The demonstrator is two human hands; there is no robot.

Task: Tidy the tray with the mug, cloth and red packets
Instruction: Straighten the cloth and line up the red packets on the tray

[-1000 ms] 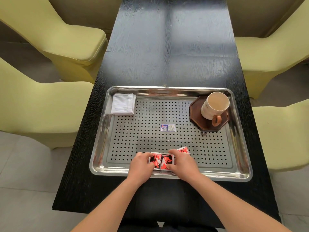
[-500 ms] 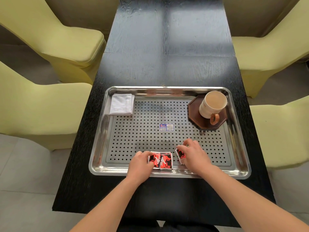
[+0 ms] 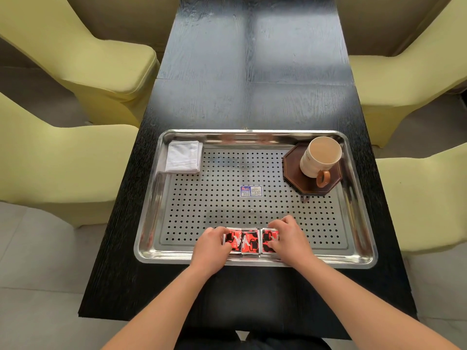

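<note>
Three red printed packets (image 3: 249,240) lie in a row at the near edge of the perforated steel tray (image 3: 151,210). Left hand (image 3: 211,247) and right hand (image 3: 289,239) grip the end ones, fingers curled. Best next: slide the right one in, close the gap, square the edges. Cream ceramic mug (image 3: 319,157) sits in the far-right corner, folded white cloth (image 3: 184,156) in the far-left.

A steel tray (image 3: 202,203) sits on the black bench (image 3: 252,92) in the middle of the frame. At its upper left corner lies a folded white cloth (image 3: 184,157); at its upper right a cream mug (image 3: 319,156) stands upright on a dark octagonal coaster (image 3: 294,170). Along the tray's lower edge three red packets (image 3: 249,240) lie side by side. The left hand (image 3: 211,246) grips the leftmost and the right hand (image 3: 288,238) the rightmost.
</note>
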